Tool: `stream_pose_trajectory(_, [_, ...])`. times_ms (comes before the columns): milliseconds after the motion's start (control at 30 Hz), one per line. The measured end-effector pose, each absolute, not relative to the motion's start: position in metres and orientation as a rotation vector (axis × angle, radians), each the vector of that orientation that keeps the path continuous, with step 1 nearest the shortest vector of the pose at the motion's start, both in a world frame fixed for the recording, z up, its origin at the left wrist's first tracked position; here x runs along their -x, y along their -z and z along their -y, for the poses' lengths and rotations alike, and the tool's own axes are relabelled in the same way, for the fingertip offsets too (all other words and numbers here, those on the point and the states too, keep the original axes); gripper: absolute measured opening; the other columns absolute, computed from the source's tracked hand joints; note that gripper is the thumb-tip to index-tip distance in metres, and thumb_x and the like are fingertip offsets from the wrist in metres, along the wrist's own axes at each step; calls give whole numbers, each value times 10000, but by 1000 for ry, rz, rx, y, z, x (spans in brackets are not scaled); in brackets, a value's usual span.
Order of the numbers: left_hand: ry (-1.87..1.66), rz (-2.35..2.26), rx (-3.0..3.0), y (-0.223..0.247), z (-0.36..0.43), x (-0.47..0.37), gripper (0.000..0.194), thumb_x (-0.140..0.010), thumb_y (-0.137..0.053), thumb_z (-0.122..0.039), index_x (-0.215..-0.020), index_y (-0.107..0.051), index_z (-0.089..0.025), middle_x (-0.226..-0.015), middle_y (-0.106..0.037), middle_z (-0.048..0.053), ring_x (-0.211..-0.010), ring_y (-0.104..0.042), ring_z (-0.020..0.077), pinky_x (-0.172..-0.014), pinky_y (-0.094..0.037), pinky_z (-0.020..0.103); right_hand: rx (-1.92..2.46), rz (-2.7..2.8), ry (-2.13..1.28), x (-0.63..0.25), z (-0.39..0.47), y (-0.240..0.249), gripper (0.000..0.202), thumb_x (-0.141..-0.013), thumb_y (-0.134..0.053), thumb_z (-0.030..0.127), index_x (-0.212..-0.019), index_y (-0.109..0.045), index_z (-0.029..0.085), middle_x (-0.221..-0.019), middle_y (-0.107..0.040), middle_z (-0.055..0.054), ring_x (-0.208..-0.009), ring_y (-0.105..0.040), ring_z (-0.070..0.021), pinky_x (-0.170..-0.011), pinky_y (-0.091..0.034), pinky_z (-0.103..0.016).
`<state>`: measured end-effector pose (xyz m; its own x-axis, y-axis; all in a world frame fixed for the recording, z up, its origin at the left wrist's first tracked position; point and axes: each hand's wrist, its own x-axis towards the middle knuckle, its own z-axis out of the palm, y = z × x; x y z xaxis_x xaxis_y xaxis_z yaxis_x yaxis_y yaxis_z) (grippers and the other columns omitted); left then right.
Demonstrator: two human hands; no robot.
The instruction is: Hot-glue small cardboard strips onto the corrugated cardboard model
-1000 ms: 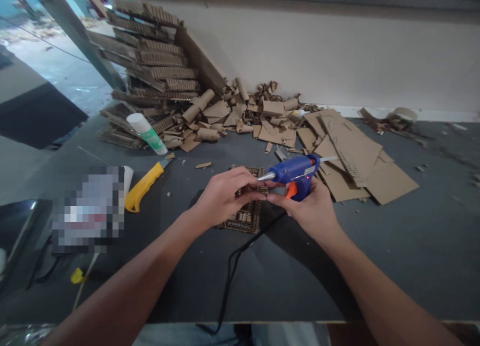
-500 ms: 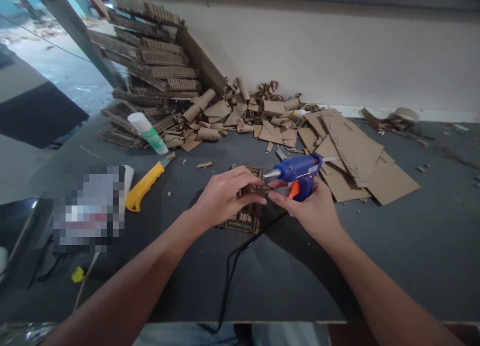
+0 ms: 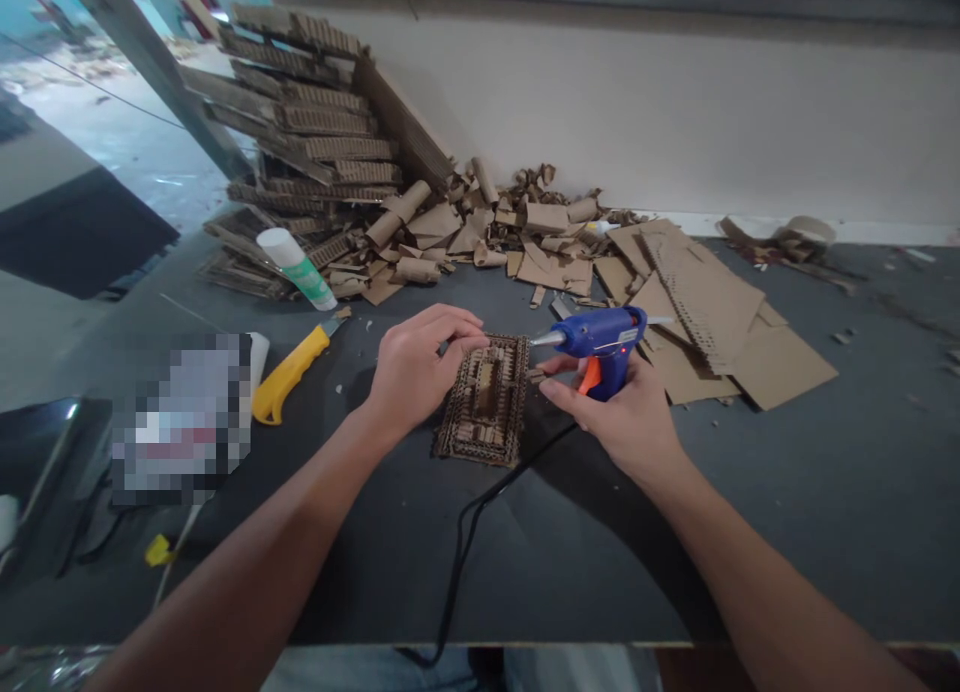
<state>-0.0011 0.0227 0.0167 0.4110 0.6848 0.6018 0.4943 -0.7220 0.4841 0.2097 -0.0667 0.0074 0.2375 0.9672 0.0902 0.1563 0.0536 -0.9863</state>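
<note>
My hands are apart. R hand (image 3: 630,412) is wrapped round the grip of the blue glue gun (image 3: 596,334), nozzle pointing left; a small cardboard bit (image 3: 536,375) sits at those fingertips, under the nozzle. L hand (image 3: 420,367) is at the far left corner of the ridged cardboard panel (image 3: 486,397), thumb & fingers drawn close; can't tell if they grip anything. Panel lies flat on the table (image 3: 570,562), btwn my hands. Black cord (image 3: 459,532) runs nr its R edge. Yellow cutter (image 3: 292,370) is off left, cardboard scraps (image 3: 480,222) behind.
</note>
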Motion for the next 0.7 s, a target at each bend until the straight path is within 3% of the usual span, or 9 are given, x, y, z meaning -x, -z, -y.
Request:
stream_pose_trajectory(167, [-1184,-990,-2451,-16,-24,2,245,-917,-542,-68,-880,-757,-179,-1017,-789,44,-929,-744,171,-841,-592,282,1361,1148,-905,-210,66,-8,329,-701,-851,417,-766,-610,204,-925,-762,-81,-735,-702,-202,-543,-550,-305])
stream_pose_trajectory(267, [-1201,-973,-2434,-15,-24,3,205,-915,-599,-114,-883,-780,-205,-998,-798,29,-909,-758,177,-852,-610,302,1352,1136,-913,-211,66,-7,323,-706,-848,417,-765,-612,204,-922,-759,-83,-753,-706,-209,-544,-551,-309])
stream_pose_trajectory(400, [-1231,-895,-2394,-14,-21,3,83,-845,-752,-194,-765,-770,-206,-880,-803,23,-817,-769,182,-766,-625,285,1355,1149,-925,-212,66,-7,304,-721,-842,401,-764,-615,203,-948,-758,-86,-785,-708,-212,-558,-555,-308])
stream_pose_trajectory(500, [-1288,-896,-2384,-13,-19,2,134,-804,-805,-229,-700,-732,-186,-797,-794,23,-784,-770,187,-679,-605,248,1357,1152,-935,-212,67,-8,300,-722,-843,401,-769,-624,201,-950,-757,-89,-794,-710,-217,-558,-553,-309])
stream_pose_trajectory(700, [-1296,-1233,-2380,-14,-22,4,121,-930,-657,-239,-861,-756,-223,-766,-789,-20,-619,-729,141,-598,-555,236,1359,1143,-906,-211,66,-6,315,-718,-846,417,-789,-622,207,-951,-761,-85,-782,-715,-221,-555,-554,-319])
